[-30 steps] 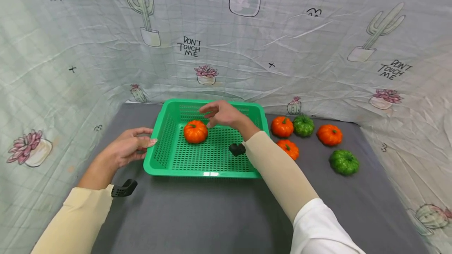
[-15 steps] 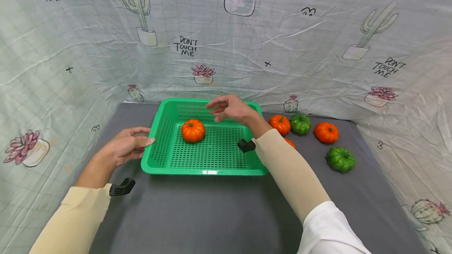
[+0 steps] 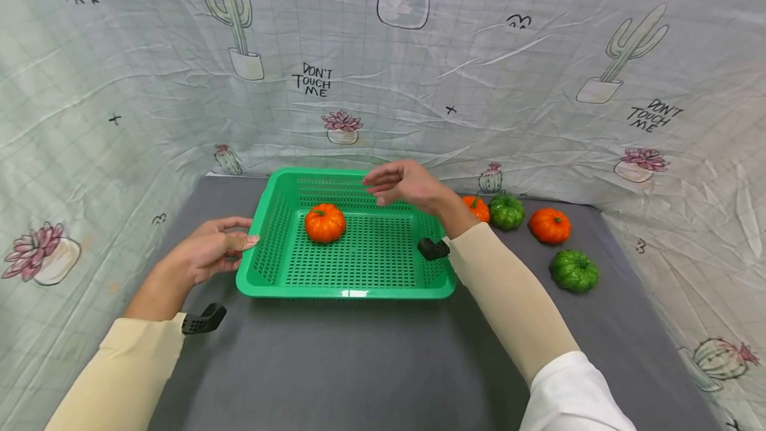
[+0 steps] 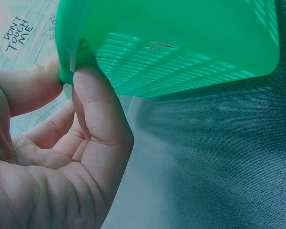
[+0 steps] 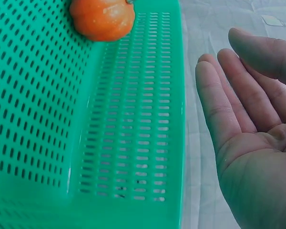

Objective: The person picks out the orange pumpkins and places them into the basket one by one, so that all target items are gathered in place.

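A green slotted plastic basket (image 3: 347, 293) sits on the grey table, with one small orange pumpkin (image 3: 325, 223) inside toward its left. My left hand (image 3: 209, 251) pinches the basket's left rim between thumb and forefinger; the left wrist view shows the rim (image 4: 66, 43) caught there. My right hand (image 3: 409, 185) is raised over the back right part of the basket, holding nothing. In the right wrist view its fingers (image 5: 209, 90) are loosely extended beside the basket's long rim (image 5: 178, 119), and the orange pumpkin (image 5: 102, 19) shows at the top.
Right of the basket lie a partly hidden orange pumpkin (image 3: 475, 207), a green pumpkin (image 3: 506, 211), another orange pumpkin (image 3: 550, 226) and another green pumpkin (image 3: 574, 271). My right forearm (image 3: 509, 298) crosses the basket's right side. A patterned cloth (image 3: 455, 138) hangs behind the table.
My right hand has moved right and slightly up, away from the orange pumpkin in the basket. My right forearm now covers the nearest orange pumpkin outside. The left hand keeps its grip on the rim.
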Action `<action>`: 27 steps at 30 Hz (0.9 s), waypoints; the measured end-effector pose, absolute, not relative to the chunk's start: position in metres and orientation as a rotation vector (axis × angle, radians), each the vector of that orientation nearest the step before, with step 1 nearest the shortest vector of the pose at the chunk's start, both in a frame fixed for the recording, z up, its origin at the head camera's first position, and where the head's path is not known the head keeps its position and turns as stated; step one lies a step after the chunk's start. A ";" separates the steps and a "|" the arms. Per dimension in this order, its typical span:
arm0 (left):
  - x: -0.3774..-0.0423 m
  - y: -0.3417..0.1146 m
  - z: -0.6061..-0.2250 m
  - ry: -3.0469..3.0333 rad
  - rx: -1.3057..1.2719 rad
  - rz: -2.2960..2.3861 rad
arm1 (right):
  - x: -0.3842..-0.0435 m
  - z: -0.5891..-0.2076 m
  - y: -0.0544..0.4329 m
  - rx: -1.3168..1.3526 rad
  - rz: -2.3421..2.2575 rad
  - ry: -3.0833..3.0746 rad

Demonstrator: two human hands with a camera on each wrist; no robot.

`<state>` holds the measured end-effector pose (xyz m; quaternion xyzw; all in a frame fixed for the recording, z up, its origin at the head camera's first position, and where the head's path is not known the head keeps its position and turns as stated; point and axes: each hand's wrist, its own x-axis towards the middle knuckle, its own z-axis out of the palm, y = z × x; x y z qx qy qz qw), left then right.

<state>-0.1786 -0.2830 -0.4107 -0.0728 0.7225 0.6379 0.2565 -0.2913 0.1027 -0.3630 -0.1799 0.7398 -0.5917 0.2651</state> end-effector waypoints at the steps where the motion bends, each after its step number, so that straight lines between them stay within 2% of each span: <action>1: -0.178 -0.283 -0.410 1.958 -0.202 1.734 | -0.291 -0.362 0.104 -0.488 -1.604 1.998; 27: -0.180 -0.284 -0.412 1.931 -0.204 1.752 | -0.280 -0.359 0.174 -0.471 -1.594 2.092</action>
